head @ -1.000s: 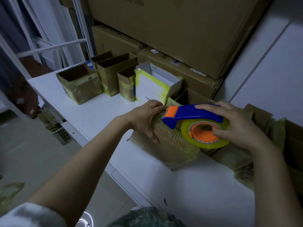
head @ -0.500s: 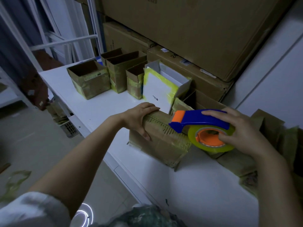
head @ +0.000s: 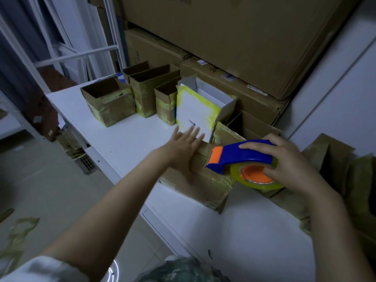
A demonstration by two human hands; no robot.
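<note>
Gripping the tape dispenser point(head: 242, 154), the right hand point(head: 284, 159) has its fingers curled over the blue handle and its thumb against the orange hub of the tape roll point(head: 258, 185). The dispenser is held over the right part of the cardboard box point(head: 199, 188), with its orange front end at the box top. Whether that end touches the cardboard cannot be told.

The cardboard box stands on the white table point(head: 126, 139), close to the table's near edge, and carries bands of yellowish tape on its sides. The left hand point(head: 183, 147) lies over the left top edge of the cardboard box, fingers straight and spread, gripping nothing. The hand is motion-blurred, so firm contact cannot be confirmed.

Positions relative to the cardboard box:
- Just behind it: a white box point(head: 195, 110), open at the top, with yellow tape along its edges.
- Behind and to the left: three open cartons point(head: 107, 102) in a row, each with taped sides.
- Behind and above: large stacked cartons point(head: 234, 27).
- To the right, past the right hand: flattened cardboard pieces point(head: 335, 165) with tape on them.
- To the far left, below table level: tape scraps point(head: 18, 231) on the floor.
</note>
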